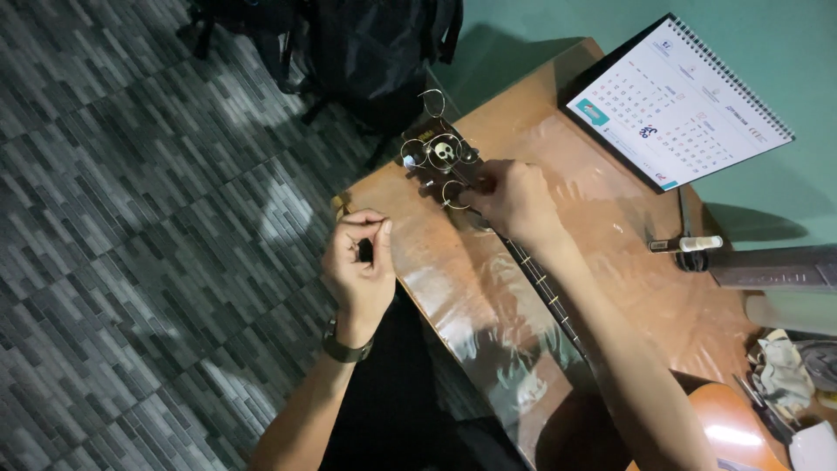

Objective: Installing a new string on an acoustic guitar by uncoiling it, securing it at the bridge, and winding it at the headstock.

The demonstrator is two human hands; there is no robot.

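A guitar lies across the wooden table (610, 262), its dark neck (540, 283) running from the orange body (728, 427) at lower right up to the headstock (440, 157) at the table's corner. Loose string ends curl in loops around the headstock. My right hand (514, 201) rests on the headstock end of the neck, fingers closed around it near the tuning pegs. My left hand (359, 266), with a watch on the wrist, hovers off the table edge, thumb and fingers pinched together on something small, possibly a thin string; I cannot make it out.
A spiral desk calendar (680, 105) stands at the back of the table. A marker pen (684, 245) and a grey block (772, 266) lie at right, with crumpled cloth (785, 371) near the guitar body. A black bag (366, 52) sits on the tiled floor (131, 218).
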